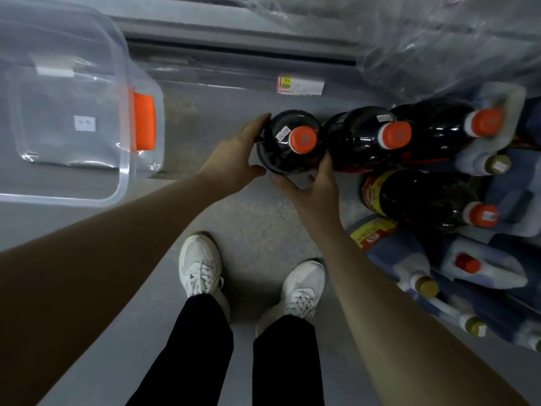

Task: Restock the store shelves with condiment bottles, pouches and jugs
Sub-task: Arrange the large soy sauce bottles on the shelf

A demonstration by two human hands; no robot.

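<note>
Grey floor [257, 230]; left hand [234, 156], right hand [314, 187] hold orange-capped bottle [276, 158], sticker [283, 133] illegible

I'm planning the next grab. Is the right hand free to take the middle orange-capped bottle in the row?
Probably not yet: the right hand and left hand both grip the leftmost bottle. The middle bottle stands beside it, its cap uncovered, so access looks open after release.
</note>
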